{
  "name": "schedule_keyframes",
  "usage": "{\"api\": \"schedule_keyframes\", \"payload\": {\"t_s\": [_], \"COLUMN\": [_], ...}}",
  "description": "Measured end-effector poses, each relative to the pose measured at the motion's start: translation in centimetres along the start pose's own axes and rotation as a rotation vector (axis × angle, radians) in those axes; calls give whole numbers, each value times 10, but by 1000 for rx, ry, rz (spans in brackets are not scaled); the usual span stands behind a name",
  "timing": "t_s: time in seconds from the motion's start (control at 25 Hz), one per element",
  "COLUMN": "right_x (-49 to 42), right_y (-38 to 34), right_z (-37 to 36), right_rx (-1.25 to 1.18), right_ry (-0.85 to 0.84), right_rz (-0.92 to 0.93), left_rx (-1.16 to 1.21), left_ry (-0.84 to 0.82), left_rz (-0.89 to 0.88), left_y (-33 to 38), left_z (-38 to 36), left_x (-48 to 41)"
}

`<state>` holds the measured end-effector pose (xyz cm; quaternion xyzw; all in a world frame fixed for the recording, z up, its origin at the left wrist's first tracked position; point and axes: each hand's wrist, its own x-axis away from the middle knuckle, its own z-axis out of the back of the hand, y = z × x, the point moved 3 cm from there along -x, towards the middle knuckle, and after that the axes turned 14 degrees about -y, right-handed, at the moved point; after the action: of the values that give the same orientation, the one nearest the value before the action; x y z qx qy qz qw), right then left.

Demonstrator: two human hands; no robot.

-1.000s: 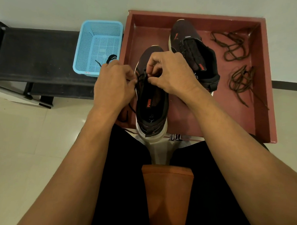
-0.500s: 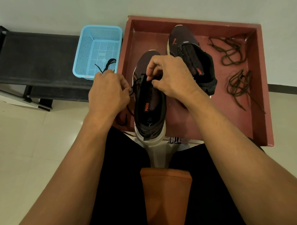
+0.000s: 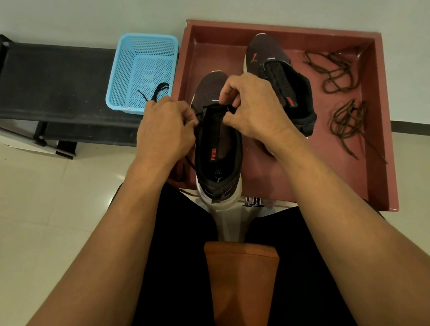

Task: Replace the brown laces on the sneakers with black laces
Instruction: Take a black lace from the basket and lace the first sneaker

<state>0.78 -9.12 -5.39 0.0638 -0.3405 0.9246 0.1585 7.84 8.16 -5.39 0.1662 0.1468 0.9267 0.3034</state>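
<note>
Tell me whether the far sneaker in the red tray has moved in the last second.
No. The far sneaker lies just as close to the red tray's back wall as before.

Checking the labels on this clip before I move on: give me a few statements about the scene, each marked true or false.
1. The left hand and right hand both pinch the black lace at the near sneaker. True.
2. The brown laces are threaded through the far sneaker. False: they lie loose in two bundles in the red tray, right of the sneakers.
3. A piece of black lace shows in the blue basket. True.
4. The basket sits inside the tray. False: it sits on the black bench, left of the tray.
</note>
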Motion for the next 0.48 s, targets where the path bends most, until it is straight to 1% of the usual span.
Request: {"api": "schedule_keyframes", "payload": {"t_s": [0.08, 0.28, 0.4, 0.48], "right_x": [0, 2, 2, 2], "right_y": [0, 1, 1, 1], "right_z": [0, 4, 5, 5], "right_rx": [8, 8, 10, 7], "right_ry": [8, 22, 35, 40], "right_rz": [-10, -23, -17, -10], "left_rx": [10, 161, 213, 242], "left_ry": [-15, -45, -59, -93], "left_rz": [39, -19, 33, 33], "left_y": [-2, 0, 2, 4], "left_z": [1, 1, 0, -1], "left_x": [0, -1, -2, -3]}}
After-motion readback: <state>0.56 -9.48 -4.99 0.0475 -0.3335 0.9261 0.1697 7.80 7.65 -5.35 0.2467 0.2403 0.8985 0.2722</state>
